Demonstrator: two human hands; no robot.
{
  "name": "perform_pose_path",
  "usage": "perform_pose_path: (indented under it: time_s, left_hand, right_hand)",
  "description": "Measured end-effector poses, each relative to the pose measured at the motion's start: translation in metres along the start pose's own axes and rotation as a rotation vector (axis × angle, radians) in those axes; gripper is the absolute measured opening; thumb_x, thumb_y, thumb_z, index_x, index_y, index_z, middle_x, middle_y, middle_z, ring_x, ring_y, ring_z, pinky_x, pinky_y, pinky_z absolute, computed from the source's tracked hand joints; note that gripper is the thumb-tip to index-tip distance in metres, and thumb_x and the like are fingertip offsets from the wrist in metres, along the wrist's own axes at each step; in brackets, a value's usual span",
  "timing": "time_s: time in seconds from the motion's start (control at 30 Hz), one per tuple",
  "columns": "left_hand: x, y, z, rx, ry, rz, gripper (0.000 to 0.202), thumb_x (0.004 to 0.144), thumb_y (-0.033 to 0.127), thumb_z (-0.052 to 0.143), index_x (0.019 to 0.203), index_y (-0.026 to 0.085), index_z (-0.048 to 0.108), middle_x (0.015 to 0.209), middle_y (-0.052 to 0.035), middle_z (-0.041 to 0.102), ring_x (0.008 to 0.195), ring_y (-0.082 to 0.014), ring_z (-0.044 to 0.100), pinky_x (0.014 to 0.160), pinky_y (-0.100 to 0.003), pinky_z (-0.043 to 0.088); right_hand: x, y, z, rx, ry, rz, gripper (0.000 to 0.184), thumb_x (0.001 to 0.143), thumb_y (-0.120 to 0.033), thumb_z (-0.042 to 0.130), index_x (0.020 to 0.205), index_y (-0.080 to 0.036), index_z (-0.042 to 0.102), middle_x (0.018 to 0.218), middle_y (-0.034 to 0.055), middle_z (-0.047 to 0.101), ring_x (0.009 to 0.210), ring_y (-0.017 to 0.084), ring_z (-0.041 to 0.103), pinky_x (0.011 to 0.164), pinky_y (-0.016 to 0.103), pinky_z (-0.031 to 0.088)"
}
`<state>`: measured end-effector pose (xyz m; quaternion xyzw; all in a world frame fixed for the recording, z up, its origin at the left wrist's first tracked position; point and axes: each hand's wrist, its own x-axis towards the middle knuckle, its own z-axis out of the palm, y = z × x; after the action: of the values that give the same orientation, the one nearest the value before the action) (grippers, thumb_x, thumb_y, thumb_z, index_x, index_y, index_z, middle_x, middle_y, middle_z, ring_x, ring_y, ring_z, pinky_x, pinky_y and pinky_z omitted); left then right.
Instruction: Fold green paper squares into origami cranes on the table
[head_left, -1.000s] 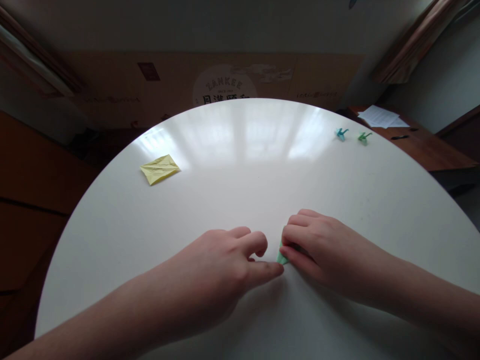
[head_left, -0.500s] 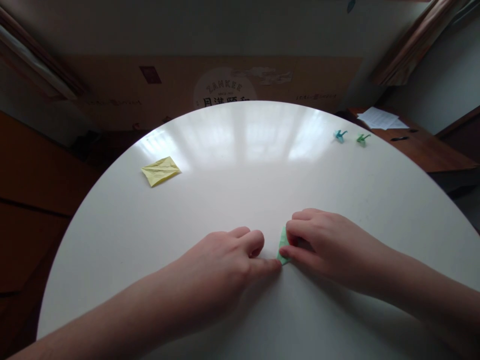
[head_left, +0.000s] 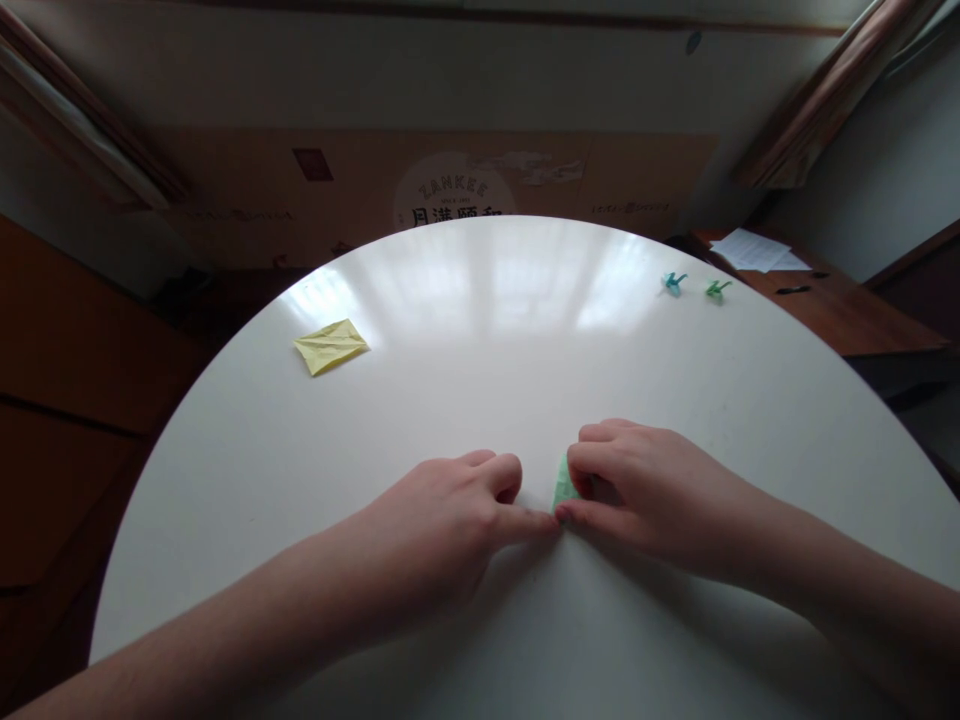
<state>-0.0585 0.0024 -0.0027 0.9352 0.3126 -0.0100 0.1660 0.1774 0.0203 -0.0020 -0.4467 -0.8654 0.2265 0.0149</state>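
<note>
A small folded piece of green paper [head_left: 563, 487] lies on the round white table [head_left: 480, 360] near its front. My right hand [head_left: 637, 490] pinches it between thumb and curled fingers, covering most of it. My left hand [head_left: 450, 520] rests beside it with fingers curled under and the thumb stretched out, its tip touching the paper's lower corner.
A creased yellow paper square [head_left: 331, 346] lies at the table's left. A blue paper crane [head_left: 673, 282] and a green paper crane [head_left: 717, 290] stand at the far right edge. A wooden side table with white sheets [head_left: 757, 250] is beyond them. A printed cardboard box [head_left: 450, 190] stands behind the table.
More of the green paper shows beside my right fingers than one second ago. Both hands stay in place. The camera has tilted slightly, shifting the scene down.
</note>
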Motion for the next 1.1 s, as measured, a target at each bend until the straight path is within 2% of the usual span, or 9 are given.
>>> perform_pose_path:
  time_s: [0.3, 0.5, 0.7, 0.8, 0.9, 0.97, 1.1]
  left_hand:
    - [0.001, 0.001, -0.002, 0.003, 0.007, -0.003, 0.051, 0.088, 0.009, 0.054, 0.124, 0.043, 0.064, 0.086, -0.0008, 0.055, 0.074, -0.0171, 0.055, 0.066, -0.027, 0.042]
    - [-0.001, 0.001, -0.001, 0.01, 0.034, 0.019, 0.049, 0.087, 0.007, 0.055, 0.122, 0.039, 0.065, 0.087, -0.0013, 0.055, 0.075, -0.0169, 0.056, 0.066, -0.027, 0.043]
    - [-0.002, 0.006, -0.002, 0.03, 0.016, 0.013, 0.042, 0.091, 0.009, 0.052, 0.12, 0.036, 0.065, 0.088, -0.0022, 0.058, 0.076, -0.0185, 0.057, 0.067, -0.028, 0.045]
    - [0.0, 0.01, -0.003, 0.034, 0.016, 0.064, 0.036, 0.093, 0.01, 0.05, 0.12, 0.027, 0.065, 0.1, -0.0054, 0.063, 0.084, -0.0208, 0.057, 0.072, -0.031, 0.049]
    - [0.002, 0.013, 0.001, 0.044, 0.052, 0.17, 0.032, 0.095, 0.014, 0.048, 0.123, 0.018, 0.063, 0.121, -0.0094, 0.064, 0.103, -0.0247, 0.057, 0.086, -0.035, 0.049]
    - [0.002, 0.013, 0.004, 0.055, 0.075, 0.199, 0.034, 0.097, 0.016, 0.046, 0.128, 0.016, 0.06, 0.129, -0.0097, 0.063, 0.11, -0.0262, 0.055, 0.092, -0.038, 0.048]
    - [0.003, 0.013, 0.005, 0.07, 0.081, 0.179, 0.037, 0.098, 0.017, 0.044, 0.132, 0.015, 0.057, 0.133, -0.0088, 0.063, 0.112, -0.0274, 0.056, 0.093, -0.042, 0.048]
  right_hand:
    - [-0.002, -0.002, -0.004, -0.064, -0.037, -0.007, 0.018, 0.089, -0.029, 0.063, 0.075, -0.021, 0.057, 0.079, -0.0013, 0.063, 0.072, 0.016, 0.056, 0.059, 0.026, 0.029]
    - [-0.006, 0.005, -0.013, -0.096, -0.061, 0.032, 0.017, 0.088, -0.028, 0.064, 0.074, -0.022, 0.057, 0.074, -0.0015, 0.064, 0.068, 0.017, 0.057, 0.055, 0.027, 0.028]
    - [-0.007, 0.02, -0.02, -0.09, 0.012, 0.083, 0.018, 0.091, -0.03, 0.06, 0.074, -0.023, 0.058, 0.07, -0.0015, 0.064, 0.061, 0.015, 0.054, 0.053, 0.025, 0.028]
    - [-0.008, 0.018, -0.019, -0.026, 0.023, 0.026, 0.015, 0.089, -0.03, 0.063, 0.077, -0.023, 0.06, 0.07, -0.0027, 0.064, 0.063, 0.014, 0.055, 0.055, 0.024, 0.03]
    - [-0.009, 0.013, -0.016, 0.035, -0.006, -0.072, 0.008, 0.085, -0.026, 0.068, 0.08, -0.024, 0.062, 0.073, -0.0042, 0.066, 0.068, 0.014, 0.058, 0.057, 0.023, 0.032]
    - [-0.008, 0.011, -0.015, 0.053, -0.018, -0.118, 0.004, 0.084, -0.023, 0.068, 0.082, -0.024, 0.064, 0.077, -0.0038, 0.068, 0.073, 0.015, 0.06, 0.06, 0.024, 0.034]
    - [-0.005, 0.014, -0.013, 0.058, 0.008, -0.136, 0.003, 0.084, -0.021, 0.069, 0.086, -0.023, 0.068, 0.082, -0.0017, 0.07, 0.074, 0.016, 0.061, 0.062, 0.024, 0.035]
